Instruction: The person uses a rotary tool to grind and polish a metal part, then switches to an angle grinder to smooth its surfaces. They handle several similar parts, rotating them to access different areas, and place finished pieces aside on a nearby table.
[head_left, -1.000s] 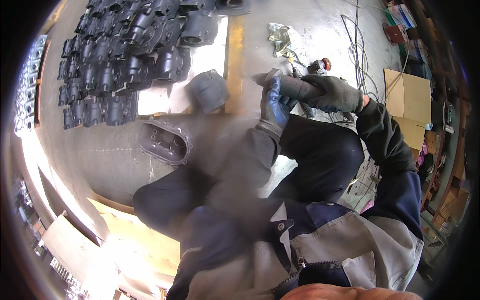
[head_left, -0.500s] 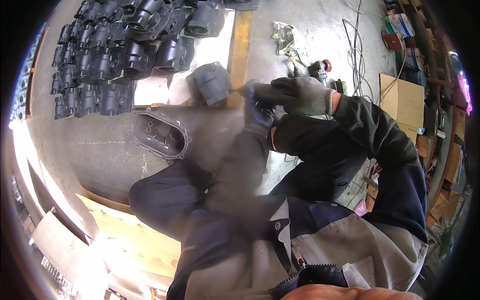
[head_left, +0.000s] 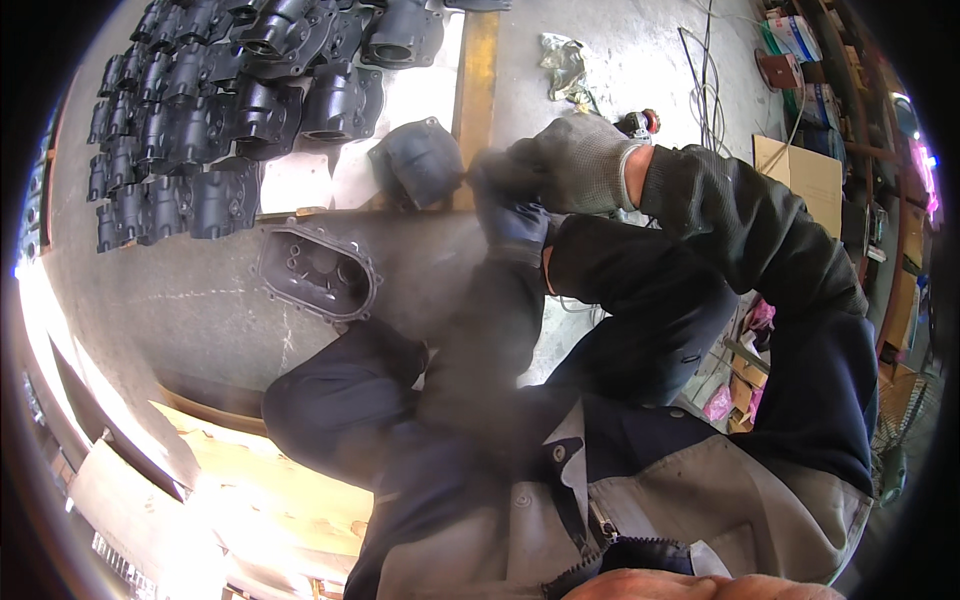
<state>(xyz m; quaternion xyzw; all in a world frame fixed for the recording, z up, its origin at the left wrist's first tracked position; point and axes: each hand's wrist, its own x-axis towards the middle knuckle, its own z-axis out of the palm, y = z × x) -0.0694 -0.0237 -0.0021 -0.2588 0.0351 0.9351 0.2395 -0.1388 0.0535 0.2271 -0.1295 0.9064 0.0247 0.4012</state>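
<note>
Both my hands wear grey gloves with dark fingers and meet at the upper middle. My right hand [head_left: 583, 160] is closed, its fingers curled over the fingertip side of my left hand [head_left: 508, 205]. What lies between them, if anything, I cannot make out. My left hand's fingers are mostly hidden and smeared. Just left of the hands a dark grey cast metal housing [head_left: 420, 163] stands on a white sheet. Nearer to my left knee, an open oblong casting [head_left: 318, 270] with a flanged, bolt-holed rim lies hollow side up on the grey surface.
Rows of similar dark castings [head_left: 190, 130] fill the upper left. A yellow strip [head_left: 478, 75] runs away from me. Beyond my right hand lie an angle grinder [head_left: 636, 125], a crumpled wrapper [head_left: 565, 65] and black cables [head_left: 706, 90]. A cardboard box [head_left: 800, 185] and shelving stand at right.
My right hand has moved left and its fingers have curled in over my left hand. The view has shifted slightly; the castings stay where they were.
</note>
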